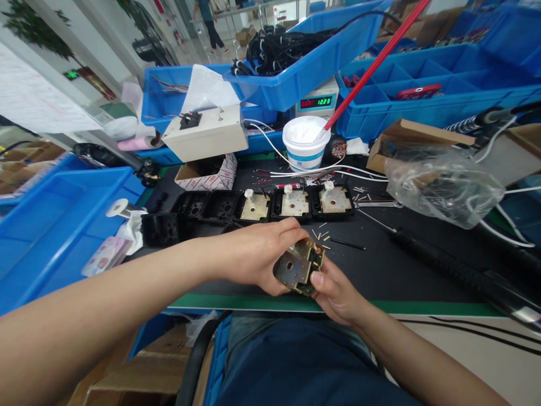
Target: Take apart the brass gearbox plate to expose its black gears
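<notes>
Between my two hands is a squarish brass-coloured metal gearbox-like assembly (pixel 296 266), tilted above the front edge of the bench. My left hand (pixel 264 254) wraps round its left and upper side. From the right, my right hand (pixel 336 290) grips it, thumb pressed on its near corner. Just beyond stands a row of black square plastic housings (pixel 220 206). Three of them hold metal plates (pixel 295 203) with white plastic shafts; the ones on the left show bare black interiors. A separate black housing (pixel 160 230) lies at the row's left end.
Small pins (pixel 323 232) and a thin black rod (pixel 347 244) lie right of the hands. A black power screwdriver (pixel 448 256) points inward from the right. Behind are a white tub (pixel 306 144) with a red stick, a plastic bag (pixel 443 183) and blue bins (pixel 422 107).
</notes>
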{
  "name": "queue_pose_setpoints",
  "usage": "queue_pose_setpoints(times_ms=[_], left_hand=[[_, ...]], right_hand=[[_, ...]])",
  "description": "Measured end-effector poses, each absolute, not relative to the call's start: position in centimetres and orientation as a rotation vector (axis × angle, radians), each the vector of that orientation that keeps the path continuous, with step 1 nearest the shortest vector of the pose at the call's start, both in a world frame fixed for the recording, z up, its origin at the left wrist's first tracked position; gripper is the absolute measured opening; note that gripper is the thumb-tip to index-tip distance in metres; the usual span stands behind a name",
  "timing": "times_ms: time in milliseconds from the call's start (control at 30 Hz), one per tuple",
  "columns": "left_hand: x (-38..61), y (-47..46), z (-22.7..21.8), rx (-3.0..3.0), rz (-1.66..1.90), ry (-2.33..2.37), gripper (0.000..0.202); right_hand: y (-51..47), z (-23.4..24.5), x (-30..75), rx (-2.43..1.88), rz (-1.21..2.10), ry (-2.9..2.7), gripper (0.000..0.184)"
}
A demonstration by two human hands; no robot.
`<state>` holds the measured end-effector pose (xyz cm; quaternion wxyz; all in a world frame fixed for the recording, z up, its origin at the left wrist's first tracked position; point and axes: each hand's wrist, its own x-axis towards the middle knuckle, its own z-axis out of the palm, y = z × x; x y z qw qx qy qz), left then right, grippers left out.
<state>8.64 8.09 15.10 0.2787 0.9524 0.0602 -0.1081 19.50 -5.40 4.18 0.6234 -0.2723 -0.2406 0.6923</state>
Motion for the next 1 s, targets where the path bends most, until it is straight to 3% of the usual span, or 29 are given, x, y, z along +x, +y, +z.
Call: queue_pose_setpoints(times_ms=[433, 733, 1000], left_hand=[[8.7, 8.2, 15.3, 2.557, -0.356, 0.295, 0.068], [8.4, 8.5, 16.2, 2.46, -0.351, 0.207, 0.065], [4.8, 8.7, 15.3, 2.059, 0.021, 0.624, 0.073]], right_hand=[[-5.2, 4.2, 19.5, -0.648, 1.584, -0.546, 0.052], [-5.6, 3.7, 20.2, -0.642, 1.636, -0.566, 0.056], [-5.9, 3.9, 21.3, -0.464, 1.719, -0.377, 0.076]])
